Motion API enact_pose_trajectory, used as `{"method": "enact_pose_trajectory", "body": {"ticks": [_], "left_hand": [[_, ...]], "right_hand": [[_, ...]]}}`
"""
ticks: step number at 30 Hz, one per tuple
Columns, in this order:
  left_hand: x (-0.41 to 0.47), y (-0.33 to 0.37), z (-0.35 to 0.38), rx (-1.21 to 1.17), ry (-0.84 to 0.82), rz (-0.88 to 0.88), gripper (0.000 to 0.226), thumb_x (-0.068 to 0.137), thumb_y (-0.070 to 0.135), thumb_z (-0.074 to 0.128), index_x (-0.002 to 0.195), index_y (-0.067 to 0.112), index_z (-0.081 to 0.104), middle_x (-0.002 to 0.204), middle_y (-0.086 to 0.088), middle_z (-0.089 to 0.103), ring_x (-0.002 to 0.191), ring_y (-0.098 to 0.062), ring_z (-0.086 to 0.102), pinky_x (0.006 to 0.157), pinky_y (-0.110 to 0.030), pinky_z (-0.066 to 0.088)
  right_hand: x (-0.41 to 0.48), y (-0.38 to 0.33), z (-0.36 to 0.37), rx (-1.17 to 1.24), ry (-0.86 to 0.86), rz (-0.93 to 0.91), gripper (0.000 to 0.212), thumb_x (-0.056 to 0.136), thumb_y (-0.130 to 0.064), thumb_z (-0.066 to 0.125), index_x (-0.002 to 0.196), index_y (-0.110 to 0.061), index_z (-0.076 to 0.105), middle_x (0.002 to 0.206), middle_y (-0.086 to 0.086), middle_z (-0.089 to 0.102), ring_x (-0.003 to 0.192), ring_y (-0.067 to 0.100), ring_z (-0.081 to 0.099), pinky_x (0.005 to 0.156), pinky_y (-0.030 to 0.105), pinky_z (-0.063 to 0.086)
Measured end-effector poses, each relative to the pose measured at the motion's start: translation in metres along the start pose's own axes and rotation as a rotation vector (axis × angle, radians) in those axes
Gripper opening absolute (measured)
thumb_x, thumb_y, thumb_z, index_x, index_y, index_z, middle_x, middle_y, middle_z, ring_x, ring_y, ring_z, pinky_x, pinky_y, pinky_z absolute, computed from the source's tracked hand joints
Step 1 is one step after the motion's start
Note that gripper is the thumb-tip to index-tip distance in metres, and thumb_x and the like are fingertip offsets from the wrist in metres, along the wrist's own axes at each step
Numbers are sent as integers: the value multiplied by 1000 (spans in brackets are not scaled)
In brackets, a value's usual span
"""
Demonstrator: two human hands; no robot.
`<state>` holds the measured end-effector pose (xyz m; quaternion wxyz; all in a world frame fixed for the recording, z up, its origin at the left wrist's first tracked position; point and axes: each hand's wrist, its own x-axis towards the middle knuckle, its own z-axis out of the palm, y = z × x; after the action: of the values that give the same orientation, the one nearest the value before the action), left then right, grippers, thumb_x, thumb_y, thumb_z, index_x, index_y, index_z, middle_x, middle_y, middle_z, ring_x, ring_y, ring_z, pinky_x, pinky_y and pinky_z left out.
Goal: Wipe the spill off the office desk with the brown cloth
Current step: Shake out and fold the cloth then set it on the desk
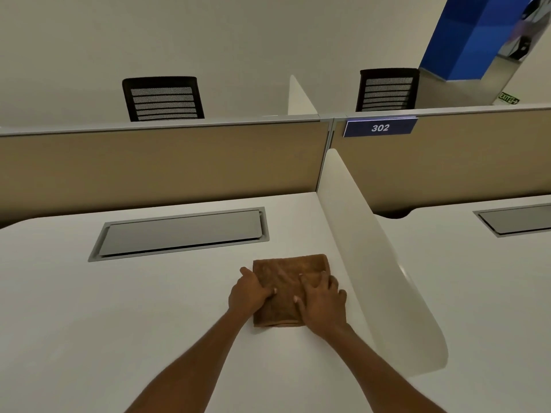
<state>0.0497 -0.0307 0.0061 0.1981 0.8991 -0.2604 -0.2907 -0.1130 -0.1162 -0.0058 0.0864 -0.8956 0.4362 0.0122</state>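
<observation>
Two bare forearms come up from the bottom edge of the view and meet at the brown cloth (286,289), which lies folded flat on the white office desk (119,323). On the cloth's left edge sits the left hand (249,292), fingers curled around the side and thumb lying across the top, so it looks closed on the fabric. Opposite it, the right hand (323,299) lies on the cloth's right half with fingers spread and pressed flat, palm down, not pinching anything (whether any fingertip hooks under the far edge cannot be told). Between the two hands a strip of cloth shows bare, and more of it extends beyond the fingertips. Just beside the right hand stands a white side divider (384,278), close to the cloth's right edge but apart from it. Beyond the hands and to their left, a grey cable hatch (182,232) is set into the desk, well apart from the cloth. Farther still rises a tan partition (164,165), with a blue sign reading 302 (380,127) up to the right of the grip. No wet patch can be made out on the desk around the cloth.
</observation>
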Motion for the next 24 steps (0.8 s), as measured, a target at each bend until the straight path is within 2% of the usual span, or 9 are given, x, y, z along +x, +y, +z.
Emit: {"method": "enact_pose_trajectory", "body": {"ticks": [1, 3, 7, 10, 13, 17, 20, 22, 24], "left_hand": [[0, 0, -1, -5, -10, -10, 86, 75, 54, 73, 132, 5, 31, 128, -12, 58, 112, -31, 60, 90, -38, 50], [-5, -1, -3, 87, 9, 22, 87, 80, 57, 66, 137, 3, 28, 127, -12, 58, 112, -31, 60, 89, -38, 50], [-31, -6, 0, 495, 158, 296, 80, 89, 62, 44, 147, 13, 17, 134, -16, 49, 112, -35, 57, 89, -43, 49], [-48, -20, 9, 667, 142, 426, 75, 89, 67, 36, 148, 25, 17, 155, -17, 24, 139, -47, 22, 105, -58, 32], [-64, -25, 6, 667, 185, 392, 78, 88, 70, 33, 149, 24, 16, 158, -17, 15, 143, -49, 7, 109, -64, 21], [-85, -22, -18, 678, 329, 409, 86, 87, 70, 32, 152, 16, 14, 158, -21, 13, 144, -48, 4, 111, -66, 12], [-96, -24, -40, 686, 434, 473, 85, 85, 68, 35, 143, 7, 39, 149, -25, 35, 139, -50, 24, 106, -68, 27], [-109, -23, -61, 692, 501, 503, 85, 86, 67, 27, 140, 3, 42, 146, -28, 37, 136, -50, 29, 106, -68, 24], [-123, -23, -84, 670, 552, 515, 86, 88, 67, 20, 143, 3, 36, 149, -30, 30, 139, -50, 24, 109, -66, 16]], "right_hand": [[-1, 2, 2, -11, -41, -19, 64, 89, -63, 27, 146, -34, 28, 152, 21, 24, 134, 41, 29, 102, 59, 36], [0, 4, 1, -5, -80, -41, 64, 90, -63, 27, 147, -34, 24, 153, 21, 20, 135, 42, 24, 105, 59, 30], [-1, 3, -9, -28, -59, -72, 69, 89, -62, 38, 148, -28, 23, 151, 25, 20, 134, 44, 23, 106, 57, 28], [-14, 4, -13, -14, -33, -122, 72, 89, -61, 41, 148, -26, 22, 155, 25, 14, 139, 44, 17, 109, 55, 24], [-29, 4, -23, 35, 15, -152, 73, 89, -59, 44, 149, -25, 22, 156, 22, 15, 141, 41, 15, 111, 55, 20], [-45, -2, -40, 58, 83, -192, 81, 84, -66, 41, 150, -26, 16, 157, 16, 15, 144, 36, 11, 115, 52, 13], [-58, -14, -59, 79, 131, -186, 86, 80, -73, 35, 149, -26, 14, 157, 13, 14, 144, 33, 11, 115, 47, 12], [-64, -28, -75, 0, 214, -228, 82, 80, -73, 33, 147, -28, 23, 154, 17, 24, 142, 37, 21, 112, 52, 22], [-68, -46, -93, -60, 287, -232, 83, 77, -73, 41, 143, -23, 34, 147, 20, 34, 136, 40, 31, 103, 55, 36]]}}
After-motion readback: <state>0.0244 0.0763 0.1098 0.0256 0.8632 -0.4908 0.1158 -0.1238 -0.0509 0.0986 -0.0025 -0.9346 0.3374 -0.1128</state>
